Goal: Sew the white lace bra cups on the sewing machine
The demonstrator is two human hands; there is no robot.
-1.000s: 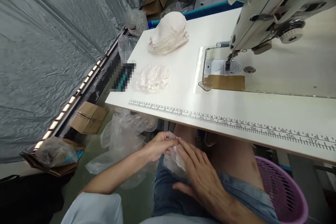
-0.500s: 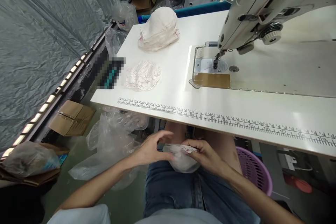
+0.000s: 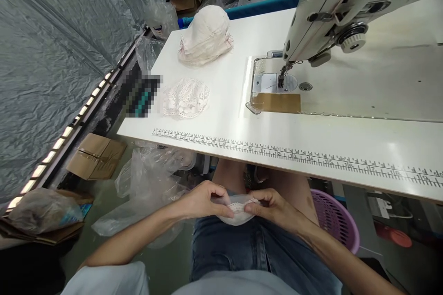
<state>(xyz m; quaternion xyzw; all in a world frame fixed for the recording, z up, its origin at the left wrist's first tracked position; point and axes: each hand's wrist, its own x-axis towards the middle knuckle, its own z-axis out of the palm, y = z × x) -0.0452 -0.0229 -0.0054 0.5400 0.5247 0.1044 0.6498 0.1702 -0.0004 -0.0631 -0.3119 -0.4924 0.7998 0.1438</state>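
Note:
Above my lap, both hands pinch a small white cup-shaped piece of fabric (image 3: 235,217) with lace along its upper edge. My left hand (image 3: 207,200) grips its left side between thumb and fingers. At the other end of the lace edge, my right hand (image 3: 272,205) is closed with the thumb on top. On the table beyond lie a flat round pile of white lace (image 3: 187,98) and a stack of cream fabric cups (image 3: 206,34). Neither hand touches those.
A sewing machine (image 3: 325,23) stands on the white table (image 3: 221,115), whose front edge carries a printed ruler scale. A purple basket (image 3: 337,221) is under the table at right. Clear plastic bags (image 3: 145,184) and a cardboard box (image 3: 97,156) lie on the floor at left.
My left hand has closed from a wide, loose hold onto the left end of the lace edge. The fabric piece is now stretched between both hands, and the view has shifted slightly.

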